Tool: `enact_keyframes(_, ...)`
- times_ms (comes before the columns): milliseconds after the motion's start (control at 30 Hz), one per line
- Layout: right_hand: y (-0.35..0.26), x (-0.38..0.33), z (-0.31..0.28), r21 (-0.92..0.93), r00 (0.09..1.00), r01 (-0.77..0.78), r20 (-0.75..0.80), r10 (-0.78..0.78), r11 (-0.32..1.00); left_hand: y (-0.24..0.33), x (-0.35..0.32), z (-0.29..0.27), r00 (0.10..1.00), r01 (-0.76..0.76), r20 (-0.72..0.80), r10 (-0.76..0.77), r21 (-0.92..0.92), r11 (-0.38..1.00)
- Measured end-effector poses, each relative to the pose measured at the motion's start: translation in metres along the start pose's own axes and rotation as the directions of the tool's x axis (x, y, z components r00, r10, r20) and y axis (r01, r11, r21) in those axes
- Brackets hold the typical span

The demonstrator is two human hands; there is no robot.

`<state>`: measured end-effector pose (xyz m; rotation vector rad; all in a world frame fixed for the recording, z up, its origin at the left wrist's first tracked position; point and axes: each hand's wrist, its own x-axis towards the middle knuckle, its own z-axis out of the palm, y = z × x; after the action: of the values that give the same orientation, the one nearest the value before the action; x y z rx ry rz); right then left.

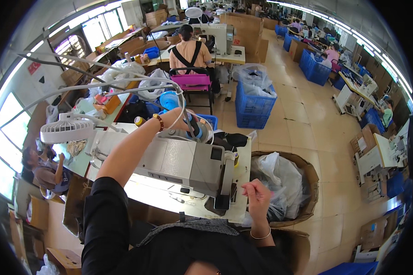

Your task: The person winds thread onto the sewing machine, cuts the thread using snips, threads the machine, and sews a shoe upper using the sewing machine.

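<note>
left hand reaches over the grey sewing machine on the counter, fingers hidden behind the blue thread spool, grip unclear. right hand beside the needle head, fingers pinched together, possibly on thread.

- Black top with a short sleeve that ends above the left elbow; both forearms bare.
- A beaded bracelet, red and amber, sits on the left wrist.
- A thin, pale bangle circles the right wrist.
- Left hand and right hand are bare, no gloves.
</note>
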<state>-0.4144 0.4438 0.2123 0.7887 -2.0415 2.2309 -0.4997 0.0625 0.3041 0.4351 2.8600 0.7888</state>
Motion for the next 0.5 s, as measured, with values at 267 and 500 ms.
enact_keyframes(267,-0.017,-0.005,-0.001,0.062,0.987,0.095,-0.136,-0.086,0.994,0.037,-0.045,-0.028,0.884,0.137,-0.424,-0.197,-0.167,0.976)
enact_keyframes(500,-0.024,-0.011,0.015,0.104,0.986,0.163,-0.064,-0.157,0.981,0.063,-0.109,-0.053,0.702,0.128,-0.638,-0.316,-0.324,0.937)
